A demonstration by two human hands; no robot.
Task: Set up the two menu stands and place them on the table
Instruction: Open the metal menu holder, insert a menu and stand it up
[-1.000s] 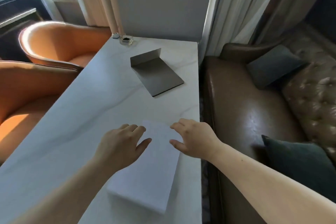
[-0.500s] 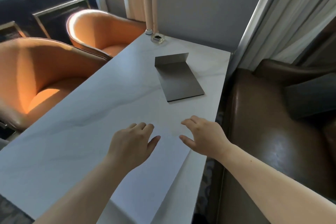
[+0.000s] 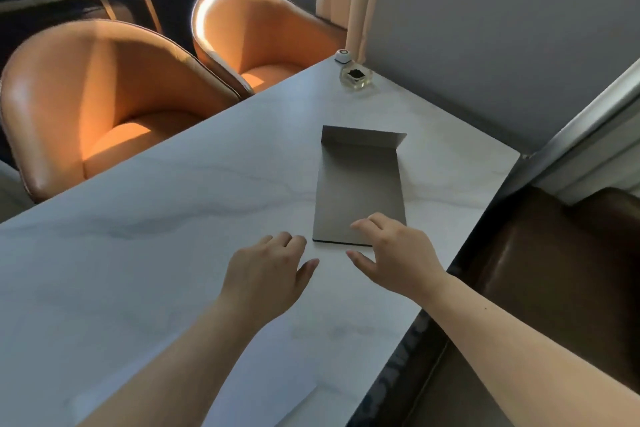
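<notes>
A grey menu stand (image 3: 358, 184) lies flat on the white marble table (image 3: 156, 236), its far flap folded up. My right hand (image 3: 394, 250) hovers over the stand's near right corner, fingers apart, holding nothing. My left hand (image 3: 266, 274) is open just left of the stand's near edge, above the tabletop. A pale flat sheet, perhaps the second menu stand (image 3: 263, 388), lies on the table under my left forearm, partly hidden.
Two orange armchairs (image 3: 114, 107) stand along the table's left side. A small glass dish (image 3: 356, 76) and a round white button (image 3: 343, 55) sit at the far end by the wall. A brown leather sofa (image 3: 554, 270) runs along the right edge.
Both hands have moved forward from over the pale sheet to the near edge of the grey stand. The view has turned left and closer to the grey stand.
</notes>
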